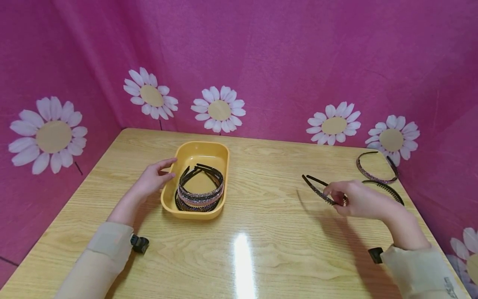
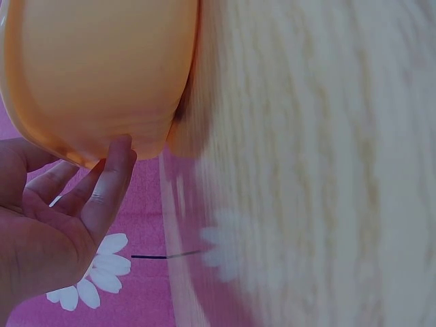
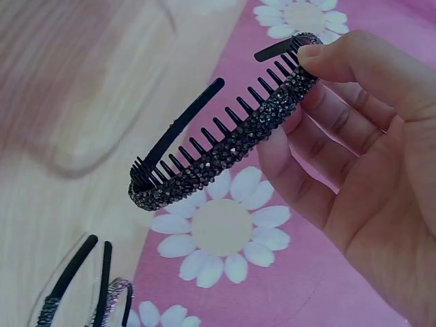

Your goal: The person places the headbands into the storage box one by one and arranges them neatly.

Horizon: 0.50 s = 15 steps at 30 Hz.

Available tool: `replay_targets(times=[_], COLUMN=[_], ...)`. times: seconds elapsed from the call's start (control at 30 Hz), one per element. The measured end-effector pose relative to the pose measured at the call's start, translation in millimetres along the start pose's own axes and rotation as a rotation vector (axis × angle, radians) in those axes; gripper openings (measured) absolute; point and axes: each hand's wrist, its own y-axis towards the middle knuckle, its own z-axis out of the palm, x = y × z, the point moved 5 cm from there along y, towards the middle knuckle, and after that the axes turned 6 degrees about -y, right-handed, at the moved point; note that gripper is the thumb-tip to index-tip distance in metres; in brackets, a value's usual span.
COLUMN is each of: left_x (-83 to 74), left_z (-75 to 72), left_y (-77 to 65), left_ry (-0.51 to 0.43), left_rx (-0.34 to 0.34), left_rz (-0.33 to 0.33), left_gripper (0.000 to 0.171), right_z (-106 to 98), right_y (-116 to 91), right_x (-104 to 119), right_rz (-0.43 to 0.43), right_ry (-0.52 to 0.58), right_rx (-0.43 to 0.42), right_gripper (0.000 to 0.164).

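Note:
On the left of the table stands a yellow plastic tray [image 1: 203,147] with several glittery headbands [image 1: 201,195] stacked inside, in black and pinkish tones. My left hand [image 1: 154,178] holds its left side, thumb over the rim and other fingers against the outer wall, as the left wrist view shows. My right hand [image 1: 352,199] pinches one end of a black headband [image 3: 225,150] between thumb and fingers. Dark stones cover that headband, and a row of comb teeth lines its inner side. It is raised above the table, casting a shadow.
At the table's right back corner lies a pinkish glitter headband [image 1: 375,178]. A black toothed headband [image 1: 390,191] lies nearer, partly hidden by my right forearm. A pink curtain [image 1: 269,62] with daisies borders the wooden table [image 1: 269,228] at the back and sides.

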Motion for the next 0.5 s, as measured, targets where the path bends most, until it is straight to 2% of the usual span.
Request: replay_targets(times=[0.23,0.4,0.5], left_x=[-0.2,-0.4,-0.2], left_z=[-0.3,-0.4,-0.2], left_y=[0.2,-0.1,-0.2], left_ry=[0.007,0.01,0.008], left_rx=[-0.001,-0.003,-0.001], left_rz=[0.0,0.001,0.002], left_gripper=[0.055,0.055,0.055], right_z=[-14,-24,-30], right_y=[7,12,15], right_x=[6,12,16], right_rz=[-0.047,-0.032,-0.051], right_ry=[-0.033,-0.029,-0.047], right_rx=[-0.096,-0.095,-0.111], right_gripper=[0.036,0.036,0.036])
